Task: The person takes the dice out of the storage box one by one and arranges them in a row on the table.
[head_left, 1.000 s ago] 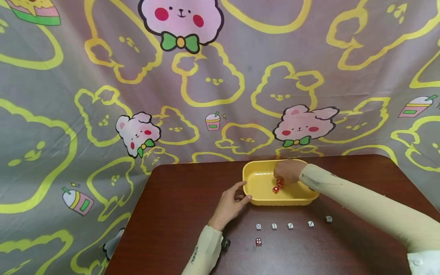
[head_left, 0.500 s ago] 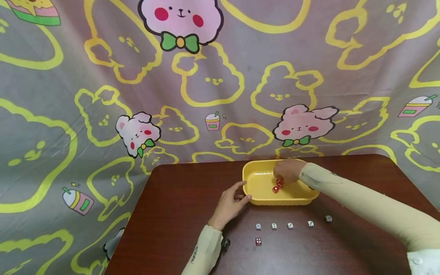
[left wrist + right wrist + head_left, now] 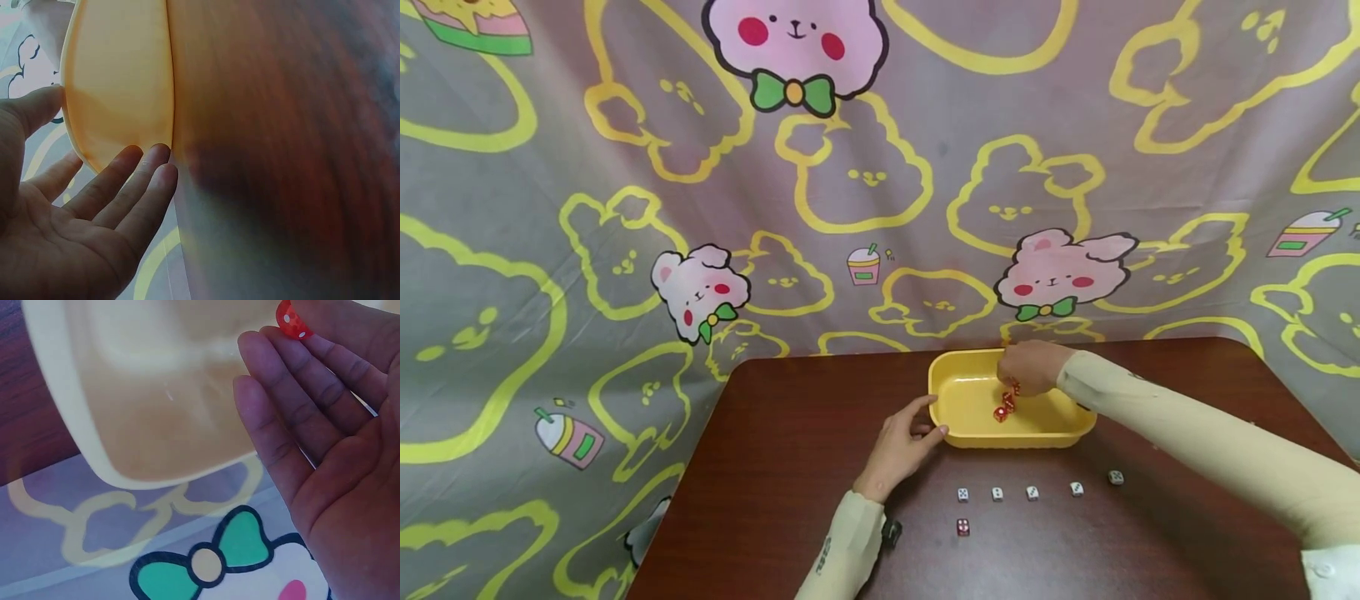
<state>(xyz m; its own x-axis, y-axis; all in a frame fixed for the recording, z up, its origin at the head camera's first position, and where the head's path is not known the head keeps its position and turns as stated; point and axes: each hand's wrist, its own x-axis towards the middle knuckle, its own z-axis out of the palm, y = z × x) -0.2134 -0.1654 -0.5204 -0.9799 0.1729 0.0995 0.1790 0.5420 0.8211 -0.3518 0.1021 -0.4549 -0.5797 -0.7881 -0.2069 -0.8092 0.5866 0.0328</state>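
Note:
A yellow plastic tub (image 3: 973, 441) stands at the back of the table. My right hand (image 3: 1033, 367) reaches into it and pinches a red die (image 3: 291, 322) between thumb and fingertips, as the right wrist view shows. Just below that hand, a couple of other red dice (image 3: 1001, 414) lie close together on the tub floor. My left hand (image 3: 901, 446) rests against the tub's left end. In the left wrist view its thumb (image 3: 47, 107) touches the rim, while its fingers (image 3: 128, 164) lie extended along the outer wall.
On the dark red-brown table (image 3: 797, 467), several white dice (image 3: 1032, 493) form a row in front of the tub. One darker red die (image 3: 963, 527) sits nearer, below the leftmost white die. A patterned cloth (image 3: 917, 208) hangs directly behind the table's back edge.
My right hand has shifted slightly up and to the right, and a red die at its fingertips now shows apart from the others. My left hand stays at the tub's end.

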